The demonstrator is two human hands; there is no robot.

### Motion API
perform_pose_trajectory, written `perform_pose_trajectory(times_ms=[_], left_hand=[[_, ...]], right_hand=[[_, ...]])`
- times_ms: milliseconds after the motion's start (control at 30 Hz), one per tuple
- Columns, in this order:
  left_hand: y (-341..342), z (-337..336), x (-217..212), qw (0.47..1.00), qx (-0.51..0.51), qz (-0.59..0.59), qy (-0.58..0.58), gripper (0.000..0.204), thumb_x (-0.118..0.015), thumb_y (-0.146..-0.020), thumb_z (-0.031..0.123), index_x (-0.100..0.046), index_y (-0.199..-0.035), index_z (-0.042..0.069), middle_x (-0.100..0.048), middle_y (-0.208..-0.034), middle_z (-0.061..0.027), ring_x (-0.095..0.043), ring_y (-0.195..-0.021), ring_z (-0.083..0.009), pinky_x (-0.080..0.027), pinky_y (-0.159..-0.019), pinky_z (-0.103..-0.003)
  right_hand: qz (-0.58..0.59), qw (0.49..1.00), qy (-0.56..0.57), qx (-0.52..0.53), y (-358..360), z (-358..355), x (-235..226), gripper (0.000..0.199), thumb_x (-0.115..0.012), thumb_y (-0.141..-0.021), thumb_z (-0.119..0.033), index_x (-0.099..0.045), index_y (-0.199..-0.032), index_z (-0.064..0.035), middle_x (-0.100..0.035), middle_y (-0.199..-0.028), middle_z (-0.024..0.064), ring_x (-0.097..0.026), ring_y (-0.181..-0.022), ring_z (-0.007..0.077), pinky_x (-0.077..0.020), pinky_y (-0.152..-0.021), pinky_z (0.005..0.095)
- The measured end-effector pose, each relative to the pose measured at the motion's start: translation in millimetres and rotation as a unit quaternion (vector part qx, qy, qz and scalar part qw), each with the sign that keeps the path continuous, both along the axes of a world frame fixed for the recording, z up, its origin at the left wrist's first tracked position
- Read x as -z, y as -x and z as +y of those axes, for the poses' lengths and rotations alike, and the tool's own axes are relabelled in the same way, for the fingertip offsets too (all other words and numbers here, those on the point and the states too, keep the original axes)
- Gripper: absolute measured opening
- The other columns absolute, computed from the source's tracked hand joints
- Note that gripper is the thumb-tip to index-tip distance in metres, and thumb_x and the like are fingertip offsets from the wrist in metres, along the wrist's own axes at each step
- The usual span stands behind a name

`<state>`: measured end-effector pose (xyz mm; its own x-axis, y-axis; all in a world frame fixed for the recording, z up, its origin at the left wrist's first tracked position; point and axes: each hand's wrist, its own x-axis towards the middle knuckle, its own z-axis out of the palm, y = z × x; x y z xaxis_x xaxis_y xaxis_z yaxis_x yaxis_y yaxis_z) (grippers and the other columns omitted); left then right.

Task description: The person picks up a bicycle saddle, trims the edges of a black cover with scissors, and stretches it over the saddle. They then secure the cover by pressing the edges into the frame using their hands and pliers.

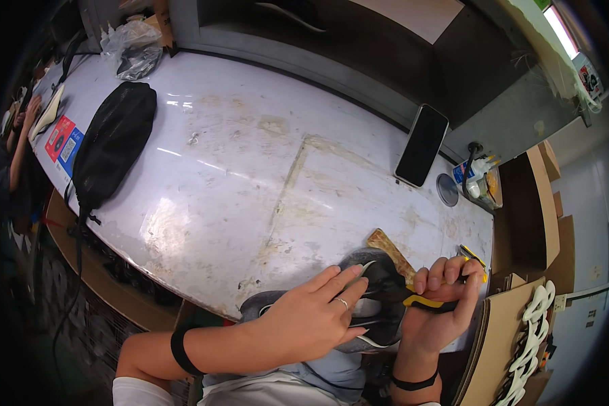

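Note:
A black and dark grey curved piece with pale edging (379,279), shaped like a bicycle saddle, lies at the table's front edge against my lap. My left hand (321,308), with a ring on one finger, grips it from above, fingers and thumb spanning its middle. My right hand (446,291) is closed around a tool with yellow-and-black handles (430,302). The tool's working end points at the black piece and is hidden there. Just beyond the right hand, a brown-stained flat strip (389,252) lies partly behind the black piece.
A phone (422,145), a round dark lid (446,189) and a tub of glue bottles (482,179) stand far right. A yellow cutter (472,256) lies nearer. Left are a black drawstring bag (115,145) and a plastic bag (132,47). White looped parts (531,331) hang by cardboard.

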<state>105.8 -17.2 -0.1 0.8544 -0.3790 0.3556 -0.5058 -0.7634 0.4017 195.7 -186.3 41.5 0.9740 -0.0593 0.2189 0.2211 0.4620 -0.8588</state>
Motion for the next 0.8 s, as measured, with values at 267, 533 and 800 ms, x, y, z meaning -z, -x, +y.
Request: perform_pose_trajectory(times_ms=[267,533,800], left_hand=[[-4.6,6.8,0.5,0.996,0.074,0.043,0.025,0.048,-0.067,-0.099,0.041,-0.075,-0.106,-0.006,-0.062,-0.141,-0.0199,-0.056,-0.137,-0.0334,-0.050,-0.111,-0.045],[-14.8,15.3,-3.1,0.981,0.160,0.081,0.077,0.044,-0.071,-0.097,0.038,-0.075,-0.107,-0.004,-0.064,-0.136,-0.0209,-0.065,-0.127,-0.0329,-0.055,-0.106,-0.045],[-18.9,13.9,-3.1,0.983,0.151,0.085,0.060,0.044,-0.072,-0.095,0.040,-0.076,-0.105,-0.003,-0.065,-0.135,-0.0200,-0.065,-0.127,-0.0306,-0.059,-0.100,-0.044]], right_hand=[[0.019,0.998,-0.029,-0.053,7.3,-26.3,1.1,0.018,-0.047,-0.110,-0.030,-0.041,-0.102,-0.0150,-0.038,-0.086,0.0002,-0.037,-0.067,0.0126,-0.0395,-0.059,0.0304],[-0.015,0.995,0.056,-0.086,33.6,-24.5,-17.0,0.023,-0.050,-0.110,-0.038,-0.038,-0.104,-0.0193,-0.036,-0.084,-0.0027,-0.032,-0.066,0.0096,-0.0353,-0.057,0.0270],[-0.074,0.993,0.091,0.024,40.1,-33.1,11.8,0.033,-0.055,-0.107,-0.046,-0.035,-0.100,-0.0200,-0.034,-0.084,-0.0032,-0.032,-0.063,0.0115,-0.0372,-0.052,0.0290]])
